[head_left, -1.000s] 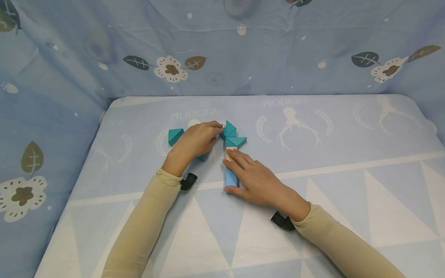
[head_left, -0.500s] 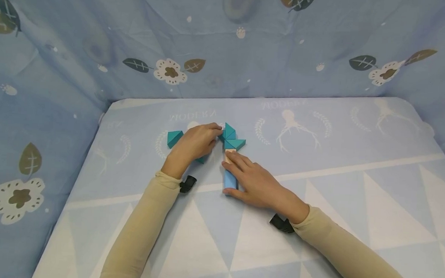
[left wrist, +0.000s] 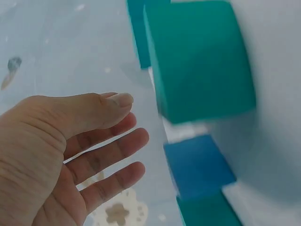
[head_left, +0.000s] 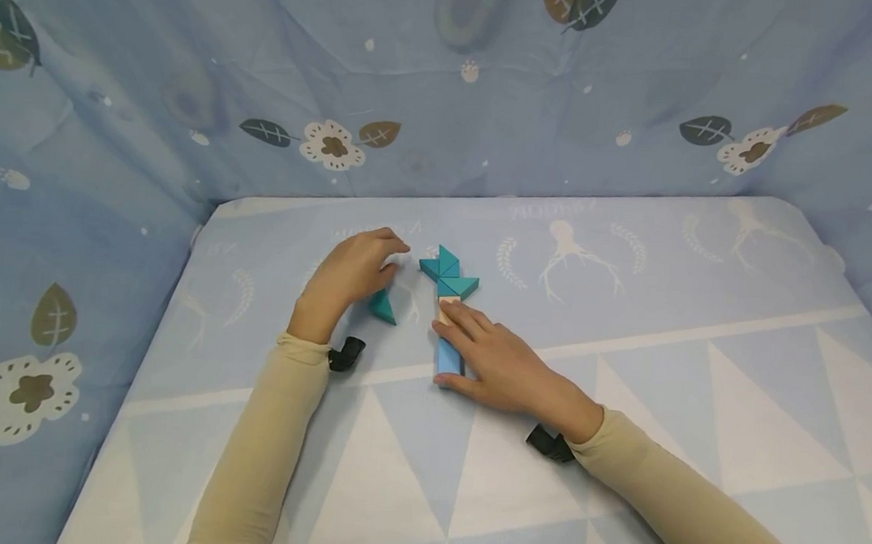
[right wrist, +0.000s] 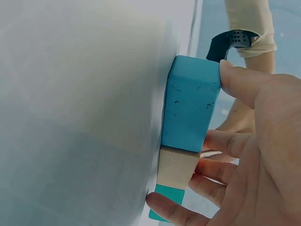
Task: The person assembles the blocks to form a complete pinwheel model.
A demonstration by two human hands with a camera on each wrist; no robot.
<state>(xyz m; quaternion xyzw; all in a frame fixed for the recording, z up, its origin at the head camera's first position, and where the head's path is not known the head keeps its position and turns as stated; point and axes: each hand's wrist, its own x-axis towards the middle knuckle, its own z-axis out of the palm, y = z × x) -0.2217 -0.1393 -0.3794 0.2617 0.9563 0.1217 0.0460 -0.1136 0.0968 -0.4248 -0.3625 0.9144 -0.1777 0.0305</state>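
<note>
My left hand [head_left: 356, 268] hovers left of the block figure with fingers loosely extended and nothing between them. In the left wrist view a large teal block [left wrist: 202, 61] sits close by, with a darker blue block [left wrist: 200, 167] below it. On the table, part of a teal triangular block [head_left: 382, 307] shows under the left hand. Several teal triangular blocks [head_left: 459, 286] form a pointed cluster above a plain wooden block [right wrist: 177, 167] and a blue block [right wrist: 190, 103], all in a line. My right hand [head_left: 501, 360] rests its fairly straight fingers over these two, its thumb at the blue block's near end.
The blocks lie on a table covered with a blue and white patterned cloth [head_left: 667, 331]. A blue printed curtain [head_left: 545, 106] rises behind the table and along its left. Black wrist camera mounts [head_left: 346, 354] stick out below both wrists.
My left hand has drawn away leftward from the teal cluster, baring its left teal piece and covering the far-left teal block. The right hand stays on the blocks. The head view has tilted slightly up.
</note>
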